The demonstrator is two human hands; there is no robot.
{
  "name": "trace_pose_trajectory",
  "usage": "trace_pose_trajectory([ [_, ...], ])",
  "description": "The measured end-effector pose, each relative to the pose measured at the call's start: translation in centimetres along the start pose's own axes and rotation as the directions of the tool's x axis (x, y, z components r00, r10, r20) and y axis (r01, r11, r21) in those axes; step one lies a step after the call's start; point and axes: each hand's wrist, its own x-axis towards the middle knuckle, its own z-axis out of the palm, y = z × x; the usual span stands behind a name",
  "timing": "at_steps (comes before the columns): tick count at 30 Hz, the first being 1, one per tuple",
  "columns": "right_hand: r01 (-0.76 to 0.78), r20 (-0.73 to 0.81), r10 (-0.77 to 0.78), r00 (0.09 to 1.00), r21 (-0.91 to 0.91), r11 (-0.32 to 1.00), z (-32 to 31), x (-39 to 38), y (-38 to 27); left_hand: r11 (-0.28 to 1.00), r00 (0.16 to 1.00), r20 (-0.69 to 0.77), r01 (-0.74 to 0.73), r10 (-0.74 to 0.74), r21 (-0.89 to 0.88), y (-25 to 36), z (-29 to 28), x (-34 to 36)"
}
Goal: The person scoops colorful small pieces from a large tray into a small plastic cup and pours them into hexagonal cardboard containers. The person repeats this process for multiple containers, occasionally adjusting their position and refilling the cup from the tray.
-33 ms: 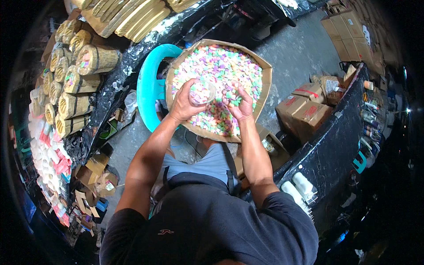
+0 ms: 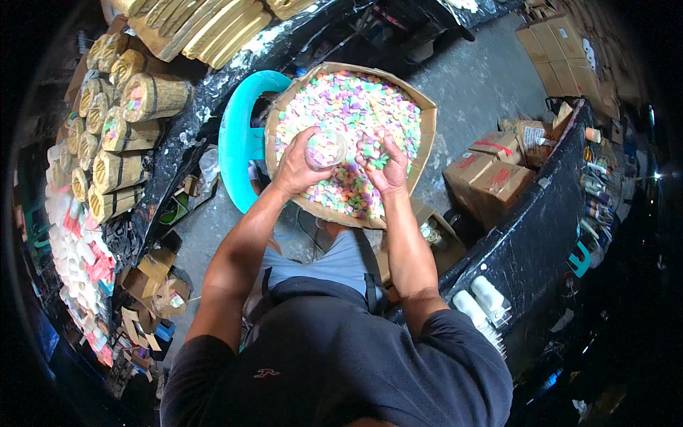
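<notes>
A wide cardboard tray (image 2: 420, 155) full of small pastel foam-like pieces (image 2: 348, 99) rests by a turquoise plastic chair (image 2: 235, 153). My left hand (image 2: 297, 167) wraps round a clear plastic cup (image 2: 324, 149) with pieces in it, held over the tray. Just to its right, my right hand (image 2: 384, 160) is half curled, palm up, with a small clump of the pieces in its fingers.
Straw-coloured rolls (image 2: 153, 96) and stacked slabs (image 2: 220, 39) lie along the left. Pale cups (image 2: 75, 270) are piled at far left. Cardboard boxes (image 2: 484, 178) stand at right beside a long black panel (image 2: 530, 242). Loose cardboard scraps (image 2: 153, 274) litter the lower-left floor.
</notes>
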Motion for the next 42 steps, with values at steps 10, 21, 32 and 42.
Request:
trace_pose_trajectory([
  [10,0.561,0.275,-0.513,0.813,-0.606,0.564,7.4,-0.4,2.4,0.995,0.999,0.033,0.013,-0.016,0.096,1.1,2.3,1.8],
  [21,0.040,0.108,-0.302,0.947,-0.974,-0.224,-2.4,-0.8,-0.6,0.706,0.926,0.169,0.369,-0.338,-0.604,7.3,1.6,0.6],
  [32,0.266,0.154,-0.288,0.945,-0.874,0.406,1.8,-5.6,3.4,0.979,0.985,0.170,0.013,0.022,-0.205,8.7,2.7,-0.8],
  [42,0.221,0.166,-0.302,0.939,-0.962,0.160,9.6,-5.1,4.7,0.980,0.975,0.102,0.192,-0.198,0.060,13.5,-19.2,-6.9],
])
